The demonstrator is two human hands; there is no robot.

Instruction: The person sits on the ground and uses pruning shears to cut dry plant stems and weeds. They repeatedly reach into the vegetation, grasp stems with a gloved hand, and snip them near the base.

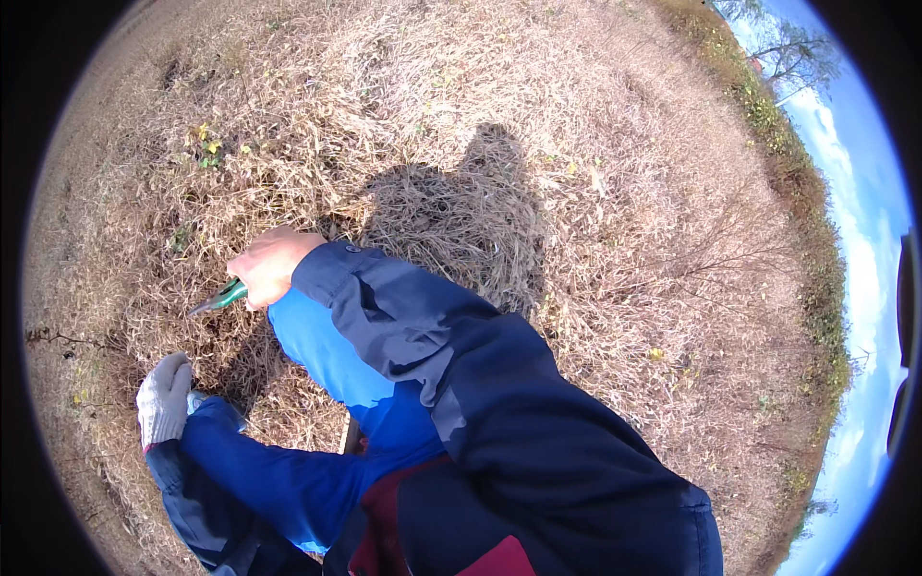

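My bare right hand (272, 265) grips a green hand tool (225, 297) beside my blue-trousered knee. Most of the tool is inside the fist. Its pointed metal tip juts out over the dry grass, and it looks like pruning shears. Lower in the view, my left hand (164, 399) wears a white knitted glove and rests by my other knee. Its fingers point away from me, and whether they hold anything is hidden. Dry, matted grass (302, 180) covers the ground in front of both hands.
A thin, dark stem (75, 338) pokes out of the grass at the left. Small yellow-green leaves (209, 147) grow farther up. My shadow (454, 223) falls across the grass. A pale, straight edge (349, 435) shows between my legs. Along the right runs a hedge-like strip of shrubs (814, 237).
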